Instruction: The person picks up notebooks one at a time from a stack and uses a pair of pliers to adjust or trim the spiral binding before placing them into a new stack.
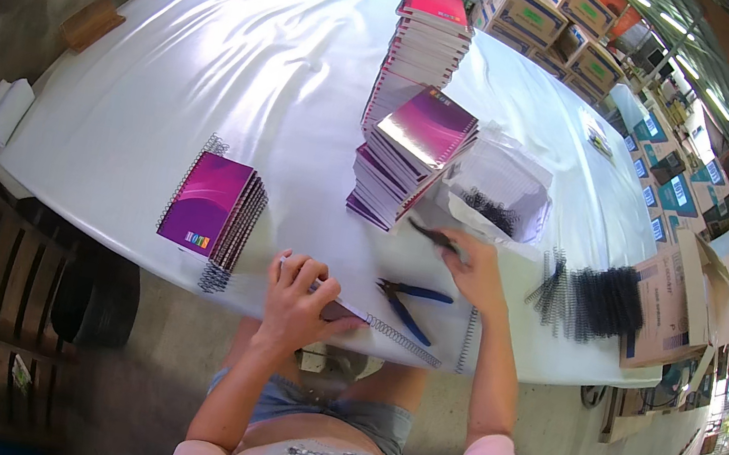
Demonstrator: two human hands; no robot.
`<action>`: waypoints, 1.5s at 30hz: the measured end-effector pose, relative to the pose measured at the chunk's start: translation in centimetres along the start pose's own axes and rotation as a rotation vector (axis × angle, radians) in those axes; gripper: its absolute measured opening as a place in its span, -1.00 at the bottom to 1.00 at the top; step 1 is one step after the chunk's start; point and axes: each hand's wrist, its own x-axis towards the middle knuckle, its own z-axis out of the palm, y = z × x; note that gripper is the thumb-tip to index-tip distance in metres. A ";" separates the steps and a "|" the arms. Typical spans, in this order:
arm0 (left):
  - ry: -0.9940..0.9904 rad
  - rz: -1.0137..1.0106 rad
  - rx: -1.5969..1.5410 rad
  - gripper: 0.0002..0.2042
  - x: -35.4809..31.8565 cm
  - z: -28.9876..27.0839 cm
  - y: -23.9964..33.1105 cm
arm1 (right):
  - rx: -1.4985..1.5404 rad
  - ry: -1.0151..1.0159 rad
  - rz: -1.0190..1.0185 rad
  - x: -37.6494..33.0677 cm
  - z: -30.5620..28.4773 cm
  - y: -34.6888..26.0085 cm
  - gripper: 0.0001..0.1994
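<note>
Your left hand (299, 299) presses the white spiral-bound notebook (410, 332) flat, coil rightward; right hand (474, 265) grips a dark tool (431, 234).

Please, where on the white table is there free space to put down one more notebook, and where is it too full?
The white table is bare at its far left, beyond the purple notebook stack. Another free strip lies between that stack and the leaning notebook piles. It is crowded near the right hand: pliers, plastic bag, black spiral coils.
</note>
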 end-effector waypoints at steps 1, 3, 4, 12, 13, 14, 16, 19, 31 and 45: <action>0.014 -0.009 -0.005 -0.51 0.0 -0.3 -0.1 | 0.496 0.015 -0.026 -1.0 0.1 -1.6 -0.69; 0.029 -0.009 -0.028 -0.50 0.0 -0.3 -0.1 | 0.979 0.040 -0.036 -2.6 1.6 -3.2 -0.72; 0.009 -0.002 -0.046 -0.50 0.1 0.0 0.0 | 1.274 -0.102 -0.258 -3.2 2.9 -3.5 -0.72; -0.018 -0.023 -0.071 -0.54 0.0 0.5 -0.4 | 1.278 -0.291 -0.611 -2.9 4.1 -2.8 -0.67; -0.012 -0.026 -0.080 -0.54 0.0 0.6 -0.4 | 1.272 -0.288 -0.609 -3.2 4.5 -2.5 -0.67; 0.000 -0.028 -0.083 -0.54 0.2 0.7 -0.5 | 1.358 -0.317 -0.464 -3.6 5.1 -2.4 -0.65; 0.014 -0.025 -0.080 -0.54 0.4 0.6 -0.3 | 1.364 -0.344 -0.247 -4.6 4.9 -4.3 -0.71; 0.023 -0.029 -0.087 -0.55 0.6 0.7 -0.2 | 1.486 -0.407 -0.137 -4.3 7.0 -3.8 -0.70; 0.025 0.027 -0.124 -0.52 0.9 0.3 -0.4 | 1.421 0.050 -0.399 -5.4 5.4 -3.4 -0.82; 0.077 -0.175 -0.325 -0.43 0.1 0.5 -2.7 | 1.192 -0.287 -0.520 -1.6 3.3 -8.1 -0.64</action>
